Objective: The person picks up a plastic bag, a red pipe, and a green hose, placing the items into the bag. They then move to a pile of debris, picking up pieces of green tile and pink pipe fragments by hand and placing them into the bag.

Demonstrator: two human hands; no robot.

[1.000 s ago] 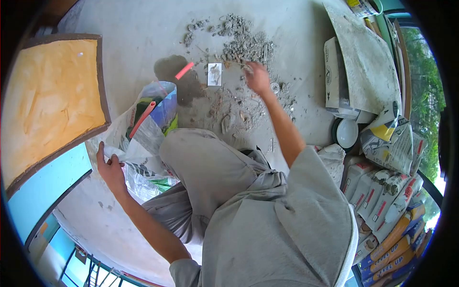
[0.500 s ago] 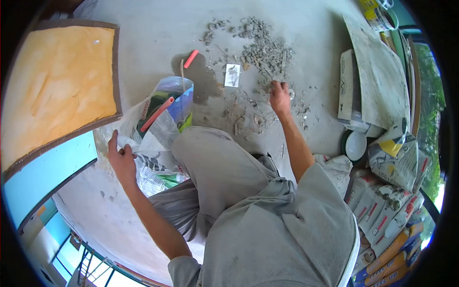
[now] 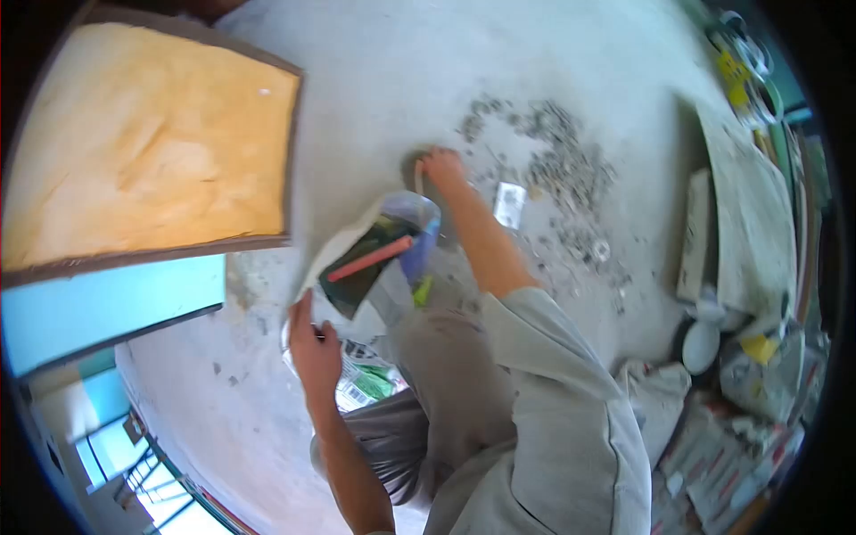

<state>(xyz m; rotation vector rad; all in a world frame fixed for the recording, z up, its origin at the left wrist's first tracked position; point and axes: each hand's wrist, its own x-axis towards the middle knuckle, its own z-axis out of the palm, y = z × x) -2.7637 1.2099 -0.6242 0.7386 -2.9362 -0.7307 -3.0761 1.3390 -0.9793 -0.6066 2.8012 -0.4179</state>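
Note:
A plastic bag [image 3: 374, 305] with printed sides stands open in front of my knees. My left hand [image 3: 316, 357] grips its near left rim, thumb and forefinger showing at the edge. Inside the bag lies a long red tube [image 3: 370, 259] on dark green material. Beyond the bag my right hand [image 3: 443, 168] reaches down to the floor, fingers curled over the spot where a short red tube lay; the hand covers that piece. A thin tan stick [image 3: 419, 177] stands up from the bag beside my right fingertips.
Grey rubble [image 3: 571, 165] is scattered on the floor [image 3: 374, 89] to the right, with a small white card [image 3: 509, 206] beside it. An orange-topped board [image 3: 152, 152] stands at left. Boards [image 3: 753, 214], a round white lid [image 3: 701, 347] and stacked sacks [image 3: 722, 459] line the right.
My right hand has left the rubble and moved left to the short red tube beyond the bag. My left hand stays at the bag's rim. The view has shifted.

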